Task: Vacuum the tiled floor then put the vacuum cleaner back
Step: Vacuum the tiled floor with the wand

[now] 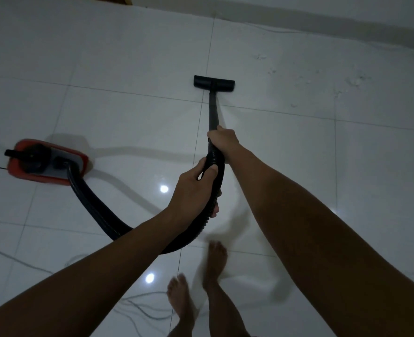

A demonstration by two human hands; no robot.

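Glossy white tiled floor (286, 154), dim light, two ceiling-lamp reflections near centre; pale wall base runs along the far edge.

Vacuum cleaner (48, 161): red canister, on the floor at left, well apart from the person. Black ribbed hose (96, 207) leaves its top, loops near, then rises to the hands. Thin dark cord trails off the canister's left side.

Right hand (224, 142): fingers wrapped fully round the lower end of the black wand (213, 110), where it joins the hose. Left hand (196, 188): just near of it, fingers and thumb curled round the ribbed hose.

Floor nozzle (214, 81): flat on a tile, far centre, straddling a grout line.

Step, judged: vacuuming phase, mid-stroke; return of the machine not yet begun. Faint specks or smudges on the far-right tiles suggest uncovered ground. Next move likely calls for steering the nozzle rightward, keeping it flat, with hose slack to spare.

Containers: only the canister; contents not visible. Bare feet (215, 261) near centre, blurred; loose pale cables lie just left of them.
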